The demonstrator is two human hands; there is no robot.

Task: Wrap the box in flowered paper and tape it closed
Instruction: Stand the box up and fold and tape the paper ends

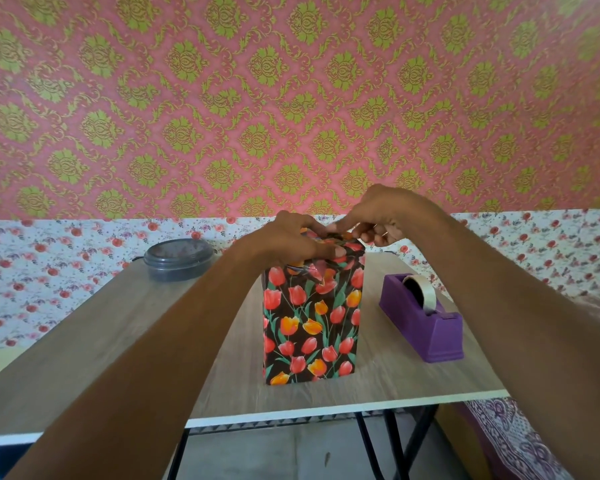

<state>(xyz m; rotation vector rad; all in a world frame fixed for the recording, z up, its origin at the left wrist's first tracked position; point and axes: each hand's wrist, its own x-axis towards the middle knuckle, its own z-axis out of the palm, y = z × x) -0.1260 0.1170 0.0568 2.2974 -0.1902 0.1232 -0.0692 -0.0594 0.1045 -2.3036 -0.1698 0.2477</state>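
The wooden table (84, 341) takes up most of what I'm looking at, and the box (312, 323) stands upright on it, pretty much dead centre, on its short end. It's tall and narrow. The paper (326, 344) on it is dark with red and orange tulips and green stems, a bit glossy. It lies flat and snug down the front face and around the bottom corners. Up at the top it's bunched and creased where the flaps fold in, and there's a shiny patch just under the top edge.

Both my hands are on that top end. My left hand (291, 240) comes over the top left corner with the fingers curled down on the folded paper and the thumb (336, 251) pressed on the front upper edge, so it's gripping the box. My right hand (388, 213) sits over the top right corner. The forefinger (340, 229) and thumb close together on the paper fold, and the other fingers are curled in, off the box.

A purple tape dispenser (423, 320) sits to the right of the box, close but not touching. A round grey tub (179, 259) with its lid on sits at the far left of the table, well apart. The tape roll (421, 289) is seated in the dispenser.
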